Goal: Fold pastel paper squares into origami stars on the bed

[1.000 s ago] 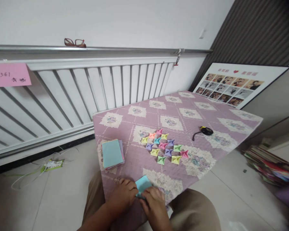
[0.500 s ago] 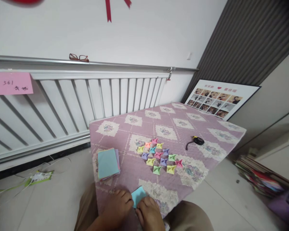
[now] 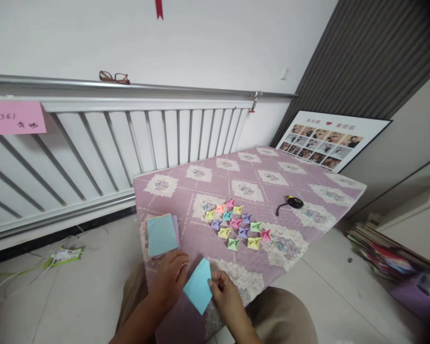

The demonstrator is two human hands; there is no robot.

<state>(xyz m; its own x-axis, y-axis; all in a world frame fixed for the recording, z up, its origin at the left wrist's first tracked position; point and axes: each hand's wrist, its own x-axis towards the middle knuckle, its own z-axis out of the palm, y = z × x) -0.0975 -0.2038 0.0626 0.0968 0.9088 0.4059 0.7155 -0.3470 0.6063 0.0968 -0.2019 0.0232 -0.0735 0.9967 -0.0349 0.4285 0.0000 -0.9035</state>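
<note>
A light-blue square of origami paper (image 3: 199, 289) shows fold lines and stands turned like a diamond near the front of the table. At its right edge my right hand (image 3: 227, 294) pinches it between thumb and fingers. My left hand (image 3: 169, 279) is at the paper's left side, fingers loosely bent and thumb apart from them, close to the edge; whether it touches is hard to tell. Beyond my left hand lies a stack of coloured paper sheets (image 3: 162, 235), light blue on top. Several small folded paper pieces (image 3: 235, 223) in mixed colours sit in rows past the sheet.
A purple flowered cloth covers the table (image 3: 186, 215). A black tape measure (image 3: 295, 202) with a strap lies toward the right. A white radiator (image 3: 186, 131) runs along the wall, with glasses (image 3: 114, 77) on its pipe. A photo board (image 3: 338, 125) leans behind the table's far end.
The blue paper, pressed flat and folded smaller under both hands before, is now opened wider and lifted. My right hand pinches its right edge; my left hand has moved up and slightly away.
</note>
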